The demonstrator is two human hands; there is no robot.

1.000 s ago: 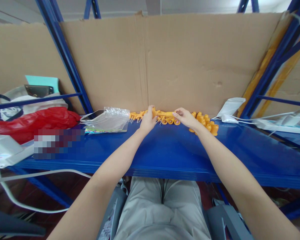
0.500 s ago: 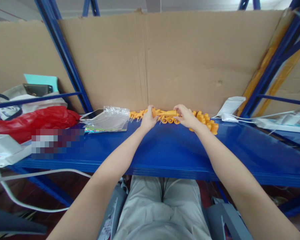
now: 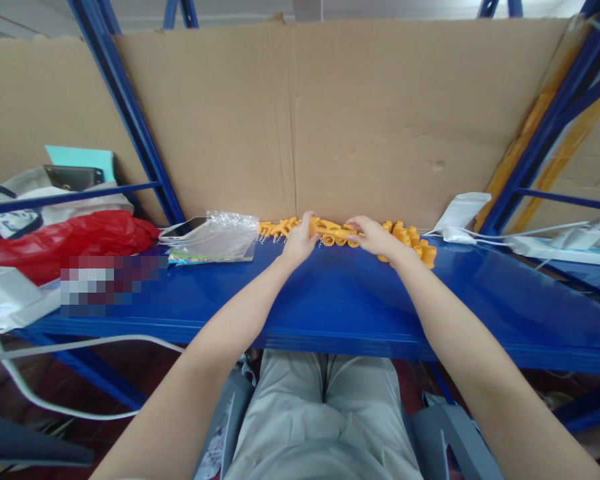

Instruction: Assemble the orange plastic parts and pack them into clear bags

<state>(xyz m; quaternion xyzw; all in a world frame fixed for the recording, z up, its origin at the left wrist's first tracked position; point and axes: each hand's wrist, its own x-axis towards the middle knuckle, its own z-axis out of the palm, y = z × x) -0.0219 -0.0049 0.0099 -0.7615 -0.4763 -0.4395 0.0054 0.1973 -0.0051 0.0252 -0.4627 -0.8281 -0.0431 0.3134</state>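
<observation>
On the blue shelf top (image 3: 330, 293), my left hand (image 3: 299, 241) is closed around a yellow plastic piece (image 3: 314, 225). Opposite it, my right hand (image 3: 373, 236) pinches the end of a thin yellow strip-like part (image 3: 343, 232) that runs between the two hands. Whether both hands grip one joined piece I cannot tell. Yellow pieces with small metal chains (image 3: 273, 230) lie left of my left hand. Below the held part sit several round yellow pieces (image 3: 329, 241). Chunky yellow parts (image 3: 410, 237) are clustered just right of my right hand.
A clear plastic bag (image 3: 225, 240) lies to the left, beside a phone (image 3: 193, 227). Farther left are a red plastic bag (image 3: 80, 240) and a white cable (image 3: 55, 410). Cardboard (image 3: 380, 120) walls off the back. A power strip (image 3: 570, 248) is at right.
The yellow part between my hands has turned and now looks thinner. My right hand has turned slightly with it, and my left hand has shifted slightly right.
</observation>
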